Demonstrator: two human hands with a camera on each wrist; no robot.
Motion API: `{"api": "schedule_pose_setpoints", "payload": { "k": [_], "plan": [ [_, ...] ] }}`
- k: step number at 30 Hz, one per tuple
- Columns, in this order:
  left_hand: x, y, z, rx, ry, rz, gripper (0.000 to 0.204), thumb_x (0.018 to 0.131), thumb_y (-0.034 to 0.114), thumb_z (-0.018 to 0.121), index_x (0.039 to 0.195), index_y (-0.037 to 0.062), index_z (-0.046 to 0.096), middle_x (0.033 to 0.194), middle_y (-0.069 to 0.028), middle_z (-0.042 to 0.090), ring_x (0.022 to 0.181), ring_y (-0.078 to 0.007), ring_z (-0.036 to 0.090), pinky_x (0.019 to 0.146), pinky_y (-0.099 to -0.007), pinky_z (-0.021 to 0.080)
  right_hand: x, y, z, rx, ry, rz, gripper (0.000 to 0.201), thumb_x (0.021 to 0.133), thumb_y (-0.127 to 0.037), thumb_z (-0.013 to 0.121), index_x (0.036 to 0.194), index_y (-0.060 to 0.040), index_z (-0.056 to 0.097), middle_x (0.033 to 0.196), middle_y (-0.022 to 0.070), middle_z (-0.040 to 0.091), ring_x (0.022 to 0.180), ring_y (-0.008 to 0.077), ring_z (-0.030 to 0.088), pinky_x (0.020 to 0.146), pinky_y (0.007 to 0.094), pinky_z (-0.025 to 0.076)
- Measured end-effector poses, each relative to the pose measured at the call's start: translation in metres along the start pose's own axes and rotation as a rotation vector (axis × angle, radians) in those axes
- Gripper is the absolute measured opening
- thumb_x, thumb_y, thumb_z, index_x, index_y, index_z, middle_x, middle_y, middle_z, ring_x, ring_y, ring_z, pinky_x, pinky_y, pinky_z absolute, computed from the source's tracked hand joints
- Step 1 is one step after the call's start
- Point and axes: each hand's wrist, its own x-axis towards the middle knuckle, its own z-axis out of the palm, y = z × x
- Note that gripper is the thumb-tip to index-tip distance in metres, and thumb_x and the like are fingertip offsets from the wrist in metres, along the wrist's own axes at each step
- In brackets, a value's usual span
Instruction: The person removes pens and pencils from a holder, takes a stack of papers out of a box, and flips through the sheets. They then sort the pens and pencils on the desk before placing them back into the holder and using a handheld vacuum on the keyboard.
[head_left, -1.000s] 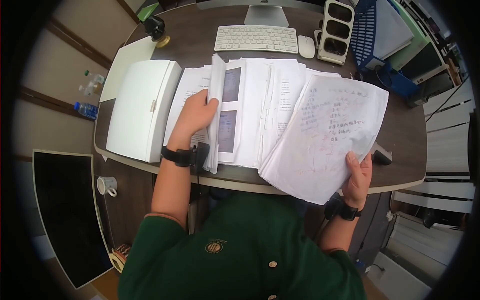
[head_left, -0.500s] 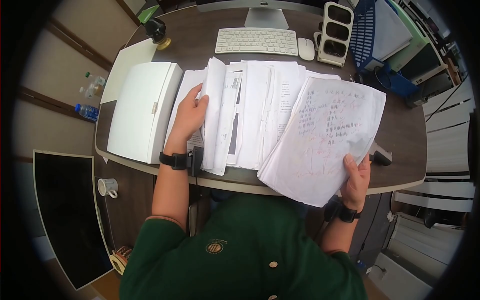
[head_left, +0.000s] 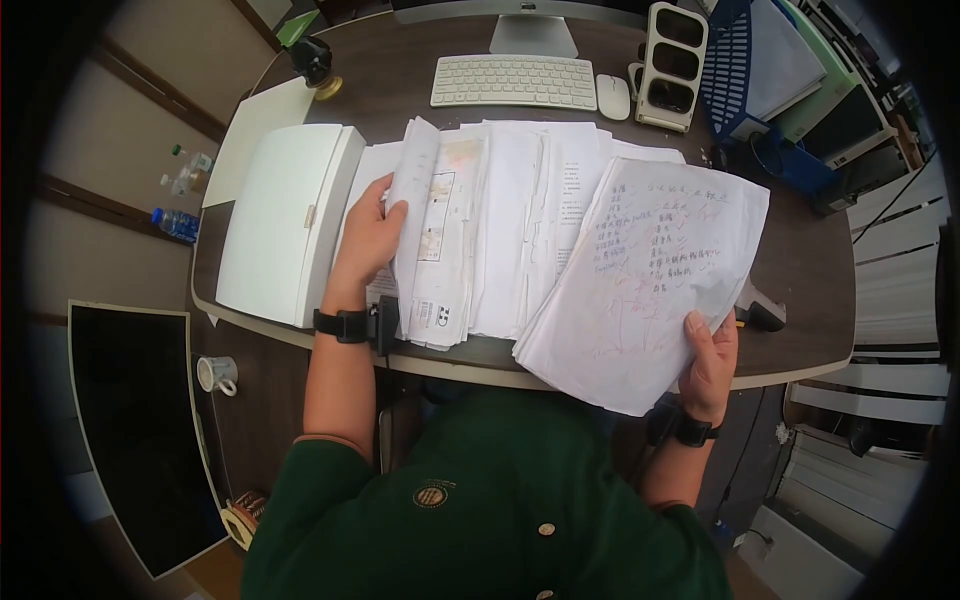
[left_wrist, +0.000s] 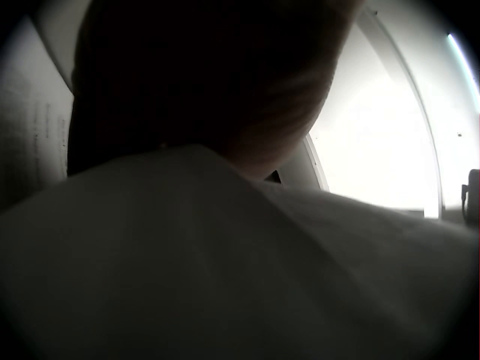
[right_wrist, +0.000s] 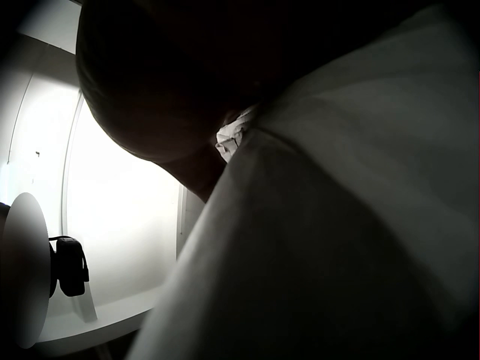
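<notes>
My left hand [head_left: 370, 238] grips the left edge of a lifted sheaf of papers [head_left: 412, 200], thumb in front, fingers behind. Right of it, a sheet with a printed drawing [head_left: 436, 225] faces up on more loose papers [head_left: 510, 240]. My right hand [head_left: 708, 365] pinches the lower right corner of a stack of handwritten sheets [head_left: 650, 290], which is tilted and juts past the desk's front edge. Up close in the left wrist view, a pale sheet [left_wrist: 150, 255] spans the bottom below the dark hand. The right wrist view shows the stack's white paper [right_wrist: 337, 202] beside the shadowed hand.
Left of the papers stands a white file box [head_left: 275, 230]. A keyboard [head_left: 513, 81], a mouse [head_left: 613, 97] and a white holder [head_left: 670, 65] line the back. A dark handheld device [head_left: 765, 312] lies at the right; a mug [head_left: 216, 373] stands lower left.
My left hand has moved slightly left with its sheaf. Pages have fallen to the right, so a drawing now covers the sheet with screen pictures. The right hand's stack has shifted slightly.
</notes>
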Motion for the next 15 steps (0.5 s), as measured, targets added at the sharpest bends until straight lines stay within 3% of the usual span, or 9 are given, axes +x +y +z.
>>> {"api": "schedule_pose_setpoints", "payload": {
  "k": [4, 7, 9, 15],
  "plan": [
    [0.003, 0.006, -0.010, 0.213, 0.015, 0.011, 0.051, 0.096, 0.001, 0.054, 0.147, 0.0043, 0.053, 0.109, -0.0162, 0.073, 0.083, -0.0147, 0.068, 0.077, -0.0272, 0.054, -0.001, -0.001, 0.003, -0.029, 0.022, 0.011, 0.047, 0.099, -0.005, 0.060, 0.144, 0.0017, 0.047, 0.136, 0.0111, 0.062, 0.122, 0.0188, 0.060, 0.107, 0.0338, 0.044],
    [0.002, 0.009, -0.007, 0.115, 0.103, 0.239, 0.049, 0.096, 0.002, 0.055, 0.144, 0.0068, 0.058, 0.102, -0.0129, 0.075, 0.073, -0.0124, 0.065, 0.071, -0.0268, 0.053, -0.003, 0.000, 0.003, -0.028, 0.040, -0.003, 0.047, 0.100, -0.005, 0.059, 0.144, 0.0022, 0.046, 0.136, 0.0113, 0.062, 0.122, 0.0188, 0.060, 0.107, 0.0339, 0.044],
    [-0.002, 0.017, -0.017, 0.239, 0.102, 0.244, 0.043, 0.096, 0.002, 0.055, 0.139, 0.0058, 0.063, 0.096, -0.0097, 0.074, 0.070, -0.0100, 0.061, 0.068, -0.0263, 0.052, -0.004, 0.000, 0.002, -0.029, 0.042, -0.005, 0.048, 0.099, -0.005, 0.059, 0.145, 0.0024, 0.046, 0.136, 0.0115, 0.062, 0.122, 0.0188, 0.059, 0.107, 0.0340, 0.043],
    [-0.042, 0.089, -0.026, 0.245, 0.244, 0.301, 0.036, 0.097, 0.002, 0.056, 0.131, 0.0035, 0.069, 0.090, -0.0028, 0.071, 0.068, -0.0036, 0.053, 0.063, -0.0215, 0.045, -0.003, -0.006, 0.005, -0.037, 0.032, -0.031, 0.048, 0.099, -0.005, 0.059, 0.145, 0.0024, 0.046, 0.136, 0.0116, 0.061, 0.122, 0.0193, 0.059, 0.107, 0.0336, 0.043]
  ]
}}
